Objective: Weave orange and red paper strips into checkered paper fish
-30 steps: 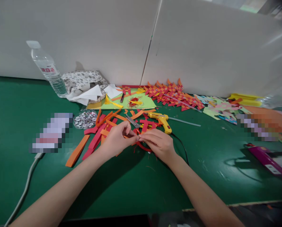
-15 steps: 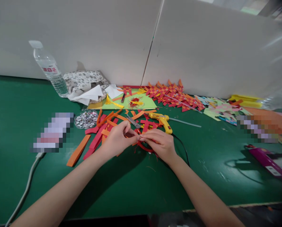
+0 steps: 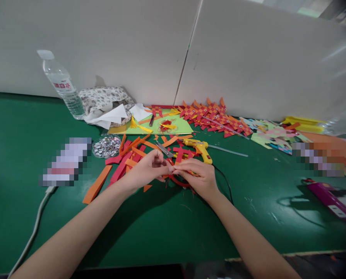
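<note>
My left hand [image 3: 151, 167] and my right hand [image 3: 197, 173] meet fingertip to fingertip over the table, both in a pinch. Whatever lies between the fingertips is too small to make out. Just under my right hand shows a red ring-shaped item [image 3: 178, 182], partly hidden. Behind the fingers lie scissors [image 3: 165, 149] with the blades pointing up-left, and a yellow glue gun [image 3: 200, 148] with a clear glue stick in its back end. Red strips [image 3: 119, 171] and orange strips [image 3: 98, 184] are scattered beside my left hand.
Woven red-and-orange fish [image 3: 215, 116] are piled by the wall. A dish of googly eyes [image 3: 107, 146], a phone [image 3: 67, 161] on a cable, and a water bottle [image 3: 63, 85] stand at left. At right are a pink power strip [image 3: 329, 199] and pale woven pieces [image 3: 273, 133].
The hands stay joined at the fingertips in nearly the same place. My left hand's lower fingers have shifted slightly, and the view has moved a little.
</note>
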Motion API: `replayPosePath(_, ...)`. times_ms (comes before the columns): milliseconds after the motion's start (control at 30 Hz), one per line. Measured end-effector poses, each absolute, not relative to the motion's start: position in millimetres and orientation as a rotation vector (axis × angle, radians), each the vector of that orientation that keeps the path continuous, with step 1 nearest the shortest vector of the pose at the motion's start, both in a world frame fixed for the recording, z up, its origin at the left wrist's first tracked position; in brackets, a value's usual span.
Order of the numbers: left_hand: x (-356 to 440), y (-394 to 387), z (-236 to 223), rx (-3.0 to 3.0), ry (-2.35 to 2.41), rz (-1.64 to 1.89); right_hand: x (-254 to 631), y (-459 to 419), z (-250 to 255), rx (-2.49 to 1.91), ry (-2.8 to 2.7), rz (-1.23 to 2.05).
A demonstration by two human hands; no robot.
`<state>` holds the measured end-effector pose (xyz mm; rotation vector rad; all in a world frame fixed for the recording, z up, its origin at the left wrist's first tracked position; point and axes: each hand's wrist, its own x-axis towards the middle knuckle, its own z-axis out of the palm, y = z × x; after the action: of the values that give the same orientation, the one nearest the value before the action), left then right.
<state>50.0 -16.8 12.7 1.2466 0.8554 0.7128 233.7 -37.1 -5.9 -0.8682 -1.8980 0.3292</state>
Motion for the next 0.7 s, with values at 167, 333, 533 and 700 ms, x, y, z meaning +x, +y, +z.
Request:
replayPosePath(167,50.5,-16.1,13.1,1.193,0.78,0.697,233.0,-38.7,-3.1,-0.903,-1.813,0.447)
replayPosePath(333,50.1,-14.4,10.9,1.194,0.746,0.718,232.8,-39.5,-1.7,-0.912,-1.801,0.478)
replayPosePath(533,48.4,-13.2,7.5,1.221,0.752,0.719,233.2,-39.6,-1.5,-0.903,-1.813,0.469)
replayPosePath(700,48.7,-13.0,8.2,1.219,0.779,0.713,234.1,-39.4,-2.4,-0.903,-1.839,0.447)
